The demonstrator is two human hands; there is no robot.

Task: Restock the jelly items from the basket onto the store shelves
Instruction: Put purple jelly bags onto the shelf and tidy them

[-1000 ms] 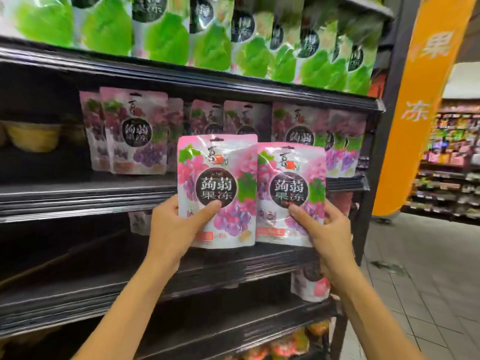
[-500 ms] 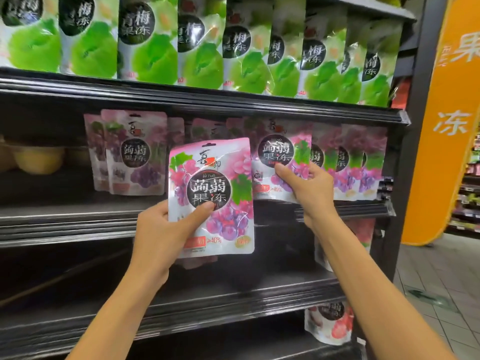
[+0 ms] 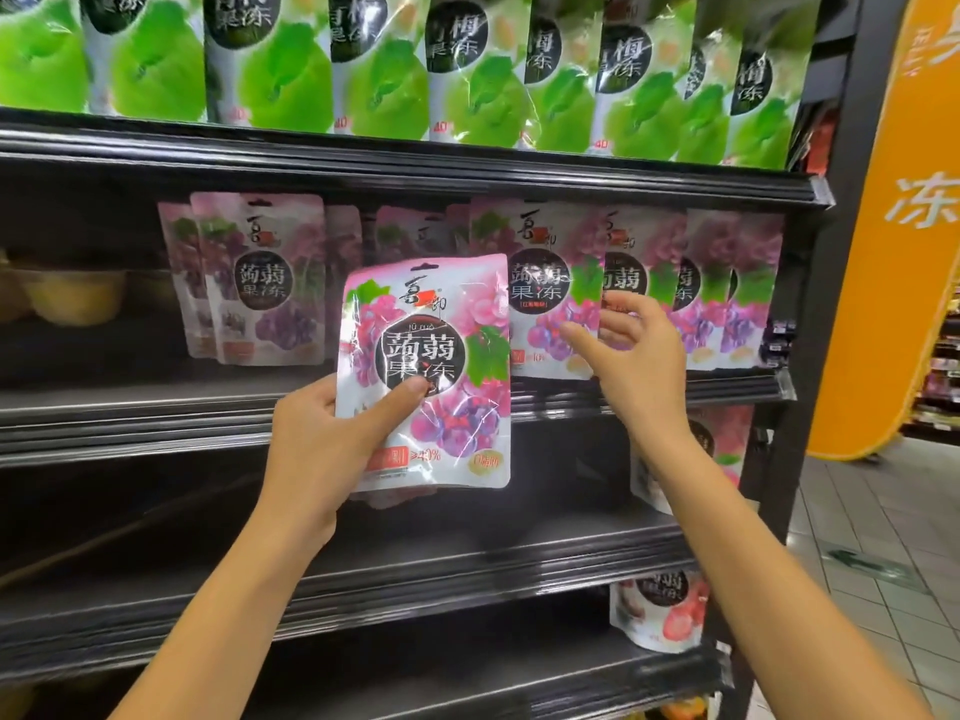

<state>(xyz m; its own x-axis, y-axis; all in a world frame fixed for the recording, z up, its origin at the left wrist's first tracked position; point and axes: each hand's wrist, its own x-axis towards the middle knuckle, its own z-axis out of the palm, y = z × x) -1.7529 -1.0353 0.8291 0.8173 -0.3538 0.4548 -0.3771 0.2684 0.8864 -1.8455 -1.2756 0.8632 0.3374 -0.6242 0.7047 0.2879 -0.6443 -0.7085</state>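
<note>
Store shelf (image 3: 415, 402); left hand (image 3: 317, 449) grips pouch (image 3: 423, 371), right hand (image 3: 631, 356) open, empty; shelved pouch (image 3: 545, 288) may topple.

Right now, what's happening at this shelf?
A person is restocking grape jelly pouches. The left hand holds one pink grape pouch upright in front of the shelves, thumb on its front. The right hand is open, fingers at a pouch standing on the middle shelf among the matching grape pouches; it is not clear whether they touch it. Green pouches fill the shelf above. No basket is in view.
</note>
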